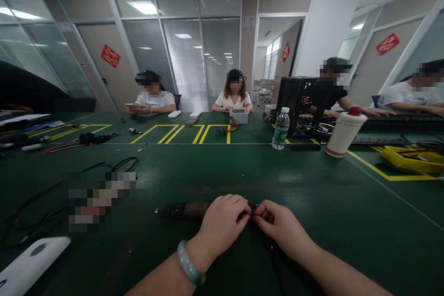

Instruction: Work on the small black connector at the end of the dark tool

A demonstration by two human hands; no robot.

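Left grip point(222, 224) and right grip point(282, 231) come together low over the dark green bench point(364, 203). Just beyond the left grip's outer side, a black-and-brown cylinder point(182, 211) lies with its long axis running sideways, one end hidden behind that hand. Between both grips, pressed fingertips pinch a small dark part point(255, 212).

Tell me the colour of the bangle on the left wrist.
The bangle is pale green, best seen in the head view.
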